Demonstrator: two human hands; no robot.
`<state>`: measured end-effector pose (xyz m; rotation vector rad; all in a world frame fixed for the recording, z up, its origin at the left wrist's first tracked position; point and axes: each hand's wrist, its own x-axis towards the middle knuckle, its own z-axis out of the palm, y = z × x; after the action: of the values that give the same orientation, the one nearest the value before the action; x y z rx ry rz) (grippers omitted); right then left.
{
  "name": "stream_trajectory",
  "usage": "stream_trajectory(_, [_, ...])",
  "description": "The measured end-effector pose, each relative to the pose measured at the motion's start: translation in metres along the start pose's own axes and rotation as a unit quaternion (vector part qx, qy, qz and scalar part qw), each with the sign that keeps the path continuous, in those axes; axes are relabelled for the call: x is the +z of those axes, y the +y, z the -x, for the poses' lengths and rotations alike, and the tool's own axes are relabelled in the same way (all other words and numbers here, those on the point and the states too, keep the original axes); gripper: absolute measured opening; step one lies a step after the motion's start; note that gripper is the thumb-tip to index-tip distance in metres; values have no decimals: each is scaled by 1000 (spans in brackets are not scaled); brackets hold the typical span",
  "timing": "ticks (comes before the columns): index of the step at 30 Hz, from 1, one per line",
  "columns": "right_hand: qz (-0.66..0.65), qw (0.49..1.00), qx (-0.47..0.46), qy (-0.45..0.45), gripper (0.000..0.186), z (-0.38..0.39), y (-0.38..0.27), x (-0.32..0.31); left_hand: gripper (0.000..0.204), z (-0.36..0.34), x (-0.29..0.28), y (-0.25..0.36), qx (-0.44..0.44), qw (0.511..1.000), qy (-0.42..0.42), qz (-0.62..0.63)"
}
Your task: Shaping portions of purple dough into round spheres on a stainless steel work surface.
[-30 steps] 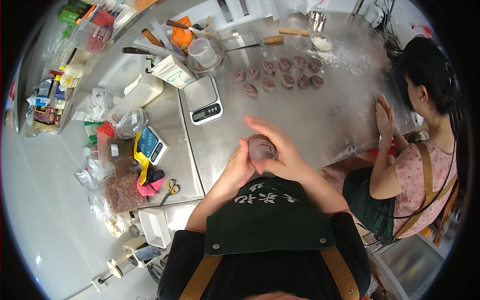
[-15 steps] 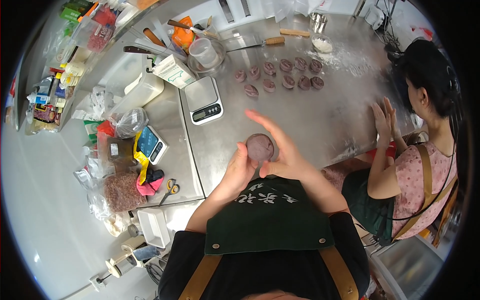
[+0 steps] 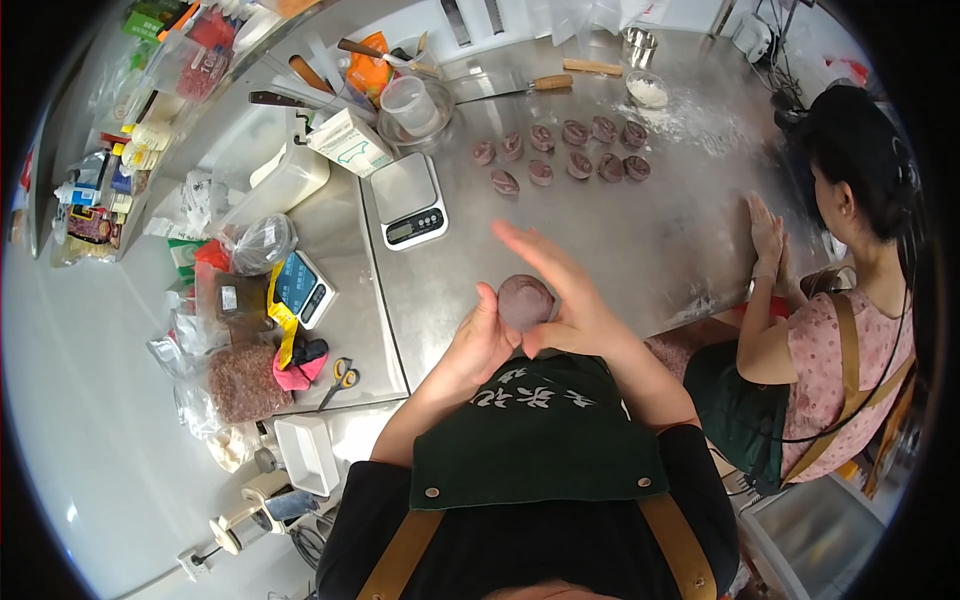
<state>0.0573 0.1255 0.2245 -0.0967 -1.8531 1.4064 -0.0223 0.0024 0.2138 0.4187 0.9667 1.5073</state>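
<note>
A round purple-grey dough ball (image 3: 525,302) sits between my two hands, above the near edge of the steel table. My left hand (image 3: 482,335) cups it from the left and below, thumb pointing up along its side. Against its other side rests my right hand (image 3: 570,305), with the forefinger stretched away and the thumb under the ball. Farther back on the table, several small purple dough pieces (image 3: 540,173) with swirled, darker markings lie in loose rows.
To the left stands a white kitchen scale (image 3: 415,228); a second scale (image 3: 305,290) lies beside bags and scissors (image 3: 340,382). A knife (image 3: 520,88), a flour bowl (image 3: 648,92) and scattered flour are at the back. A co-worker (image 3: 820,330) sits close on the right, palms together.
The dough ball has turned between my hands, so its crease no longer shows, and both hands have shifted slightly. The co-worker's hands have come closer together.
</note>
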Motion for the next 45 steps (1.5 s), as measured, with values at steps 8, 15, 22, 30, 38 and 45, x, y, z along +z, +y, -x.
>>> stream_trajectory(8, [-84, 994, 31, -64, 33, 14, 32, 1, 88, -4, -5, -15, 137, 965, 24, -221])
stream_trajectory(15, [21, 992, -12, -124, 30, 0, 7, -1, 86, -10, -41, -31, 64, 971, -173, 153])
stream_trajectory(22, [-25, 998, -7, -64, 36, 12, 31, 12, 88, -2, -7, -17, 111, 982, 51, -143])
stream_trajectory(30, [-11, 994, -6, -111, 27, 8, 21, 3, 87, 4, -5, -12, 75, 994, 30, -73])
stream_trajectory(38, [-81, 995, 65, -2, 29, 11, 15, 23, 86, 4, -20, -17, 54, 998, 41, -20])
stream_trajectory(45, [-56, 988, 31, -137, 39, 23, 46, 8, 80, 0, -19, -24, 85, 991, -88, 53])
